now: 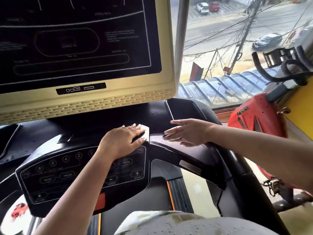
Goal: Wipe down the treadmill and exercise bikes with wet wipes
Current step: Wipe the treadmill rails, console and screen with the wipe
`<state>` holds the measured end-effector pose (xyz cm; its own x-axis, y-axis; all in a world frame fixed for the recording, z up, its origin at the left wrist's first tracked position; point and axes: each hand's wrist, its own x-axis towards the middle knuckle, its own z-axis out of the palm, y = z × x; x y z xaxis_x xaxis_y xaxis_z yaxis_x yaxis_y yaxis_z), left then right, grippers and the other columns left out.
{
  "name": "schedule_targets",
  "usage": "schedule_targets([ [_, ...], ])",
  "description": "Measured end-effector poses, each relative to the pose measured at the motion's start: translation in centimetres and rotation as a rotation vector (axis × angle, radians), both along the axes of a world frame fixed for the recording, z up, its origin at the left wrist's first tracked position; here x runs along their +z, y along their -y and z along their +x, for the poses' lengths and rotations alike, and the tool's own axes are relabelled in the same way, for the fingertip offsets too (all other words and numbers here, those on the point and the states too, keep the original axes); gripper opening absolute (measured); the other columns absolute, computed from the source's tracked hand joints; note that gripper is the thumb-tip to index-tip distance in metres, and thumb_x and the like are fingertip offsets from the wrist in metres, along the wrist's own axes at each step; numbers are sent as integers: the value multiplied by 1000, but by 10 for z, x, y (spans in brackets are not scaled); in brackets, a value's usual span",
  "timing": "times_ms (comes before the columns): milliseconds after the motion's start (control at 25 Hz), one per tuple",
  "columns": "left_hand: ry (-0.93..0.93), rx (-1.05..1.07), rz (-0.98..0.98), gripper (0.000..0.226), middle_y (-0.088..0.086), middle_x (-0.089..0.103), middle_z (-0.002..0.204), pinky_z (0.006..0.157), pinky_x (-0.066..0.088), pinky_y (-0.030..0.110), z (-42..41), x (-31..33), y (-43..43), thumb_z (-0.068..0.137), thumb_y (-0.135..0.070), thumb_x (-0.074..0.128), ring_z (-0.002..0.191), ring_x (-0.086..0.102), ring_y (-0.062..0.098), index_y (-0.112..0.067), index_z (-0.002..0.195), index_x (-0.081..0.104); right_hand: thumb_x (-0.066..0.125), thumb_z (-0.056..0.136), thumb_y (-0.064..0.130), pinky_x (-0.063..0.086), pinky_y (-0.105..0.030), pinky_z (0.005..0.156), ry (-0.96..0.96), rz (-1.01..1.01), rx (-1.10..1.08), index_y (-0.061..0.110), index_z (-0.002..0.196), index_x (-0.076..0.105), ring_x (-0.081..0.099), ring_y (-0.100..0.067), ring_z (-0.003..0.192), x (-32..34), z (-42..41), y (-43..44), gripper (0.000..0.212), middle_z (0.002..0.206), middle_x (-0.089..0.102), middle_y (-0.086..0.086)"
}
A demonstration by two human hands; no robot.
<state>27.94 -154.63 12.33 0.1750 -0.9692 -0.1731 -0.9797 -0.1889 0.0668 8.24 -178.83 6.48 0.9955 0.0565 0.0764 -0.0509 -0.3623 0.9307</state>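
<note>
Wiping is proceeding on the treadmill console (pixel 199 155), on the glossy black ledge between the cream display housing (pixel 105 99) and the button panel (pixel 81 175). The left hand (pixel 122 141) is lying palm-down with fingers spread flat, pressing the folded white wet wipe (pixel 146 133) against the ledge; only the wipe's right edge is showing past the fingertips. Flat pressure of this kind is spreading contact across the surface rather than gripping the wipe. The right hand (pixel 188 133) is hanging just beside it, fingers extended and released, holding nothing and appearing to touch or skim the ledge, probably bracing; contact is not certain. Streaks on the left part of the ledge are suggesting moisture. The red exercise bike (pixel 254 119) is standing well apart by the window (pixel 237 39), its handlebars (pixel 271 72) untouched. Judgement: treadmill step underway, bikes outstanding.
</note>
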Motion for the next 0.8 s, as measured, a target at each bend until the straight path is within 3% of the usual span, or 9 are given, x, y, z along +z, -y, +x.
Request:
schedule_targets([
  [40,-2,3,-2,57,-17,19,160,119,14,26,-1,0,0,101,-58,21,146,17,-2,-37,153,24,30,97,47,-5,-40,119,-177,345,82,32,150,24,7,4,144,8,-14,4,56,159,12,12],
  [80,-2,7,-4,59,-18,20,159,119,14,25,-3,0,0,99,-62,18,146,17,-3,-38,153,25,33,95,44,3,-42,119,-203,505,279,28,151,27,14,-4,145,1,-28,11,58,158,20,12],
  [120,-5,11,-7,67,-19,20,159,119,15,25,-4,1,0,95,-68,12,145,17,-3,-38,153,26,31,96,43,6,-43,119,-180,627,191,27,152,25,15,-8,145,8,-31,9,58,157,22,12],
  [240,-27,35,-7,94,-20,21,159,119,15,25,-6,3,-1,72,-74,-8,145,17,-4,-39,152,27,18,95,53,-3,-42,119,19,1010,-28,23,152,24,9,-10,146,6,-3,-11,65,157,25,5],
  [360,-22,44,-28,95,-20,21,158,118,15,23,-8,4,0,70,-73,-9,144,18,-5,-39,152,27,1,82,62,-13,-36,118,26,1289,-195,20,153,16,0,-10,147,8,31,-57,84,160,13,1],
  [480,-20,52,-23,94,-20,22,158,118,16,23,-9,6,0,71,-73,-8,144,19,-4,-40,152,26,3,86,57,-14,-35,117,-15,1299,-107,22,153,18,6,-9,147,7,23,-61,77,159,13,3],
  [600,-20,48,-8,94,-19,21,158,118,16,23,-9,6,1,71,-72,-8,145,19,-4,-39,152,26,2,89,54,-17,-36,116,91,1235,-210,22,152,21,12,-9,146,12,31,-33,74,158,20,2],
  [680,-22,41,-8,93,-18,22,159,118,16,24,-8,6,2,72,-73,-8,145,19,-3,-39,152,26,11,94,52,-17,-36,117,193,1226,-325,19,153,18,8,-11,148,15,55,-37,67,159,19,-2],
  [800,-30,36,2,93,-16,22,159,119,15,24,-7,4,2,73,-73,-8,146,17,-2,-39,153,26,26,101,41,-17,-36,116,99,1342,-262,22,154,12,0,-13,148,14,75,-59,58,161,9,-2],
])
